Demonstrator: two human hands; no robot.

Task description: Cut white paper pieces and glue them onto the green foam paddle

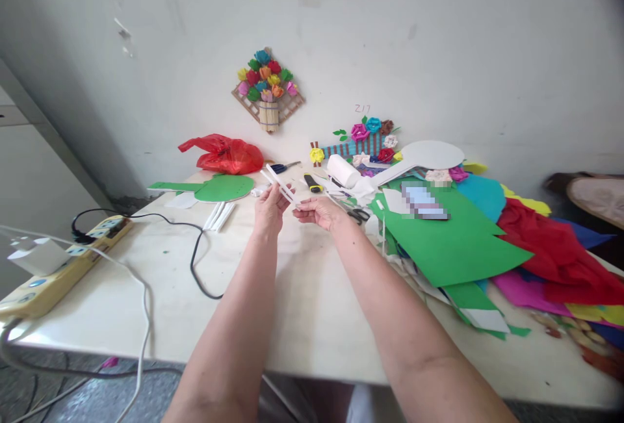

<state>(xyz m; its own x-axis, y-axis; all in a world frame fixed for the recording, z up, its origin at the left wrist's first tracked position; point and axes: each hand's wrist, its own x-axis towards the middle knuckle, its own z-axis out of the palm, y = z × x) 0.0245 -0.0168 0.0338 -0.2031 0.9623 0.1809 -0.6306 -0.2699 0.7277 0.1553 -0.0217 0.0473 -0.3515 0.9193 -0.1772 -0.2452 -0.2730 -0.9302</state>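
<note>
As two bare hands meet above a pale desk (pixel 185 325), slender white strips (pixel 281 184) are held aloft, apart from the desktop and near its middle. The left hand (pixel 273 205) has its grip closed around them, thumb against fingers, while the right hand (pixel 319 212) appears to pinch the lower end, its grip drawn almost shut. The pieces look light and fairly stiff, perhaps rolled paper or thin plastic; they would probably crease if squeezed hard, so a gentle hold near the ends should serve best. Similar white lengths (pixel 220 216) lie to the left, just beside a green cutout (pixel 224 188), with a black-and-yellow cutter (pixel 312 182) beyond the hands. On the wall (pixel 439 33), small reddish figures (pixel 362 109) seem to read "217," though the first could be a Z. The phone's screen (pixel 423 201) is blurred out, and no brand can be read on the power strip (pixel 53 280) or cutter.
</note>
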